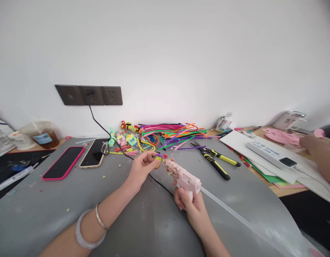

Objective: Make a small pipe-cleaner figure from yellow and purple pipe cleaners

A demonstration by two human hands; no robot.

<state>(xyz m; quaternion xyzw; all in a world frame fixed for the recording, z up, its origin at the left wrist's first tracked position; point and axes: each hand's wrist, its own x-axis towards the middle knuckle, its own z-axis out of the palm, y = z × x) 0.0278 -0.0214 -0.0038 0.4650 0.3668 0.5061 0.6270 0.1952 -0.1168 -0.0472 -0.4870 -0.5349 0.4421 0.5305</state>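
Hard to read first: the small yellow-green and purple fuzzy piece (159,162) is mostly covered by fingertips, so can't call its full shape. Red bit (165,156) beside it; can't tell if it's part of the same piece. Nozzle end of the pale pink plastic glue gun (190,181) is right at the piece, contact unclear. Gun's front is crusted with mixed-colour scraps. Trigger hidden behind the grip, can't tell if it's pressed. Long translucent glue stick (229,207) pokes out of the gun's rear and runs off at lower right, far end cut off. Both forearms cut off at the bottom.

Fingers: left hand (144,166) has thumb and forefinger pinched together on the piece, held above the grey counter (133,225). Right hand (191,205) is wrapped round the gun's grip, thumb on the near side, fingertips partly out of sight.

Black cable (114,138) drops from the dark wall socket panel (111,95), crosses the counter and disappears behind the right hand; can't see where it ends. Multicoloured pipe-cleaner heap (175,131) lies beyond the hands by the wall, black-and-yellow pliers (217,162) to the right with handles spread. Far right, a co-worker's hand (313,146) is by a pink flat stack (281,137), blurred, arm cut off.
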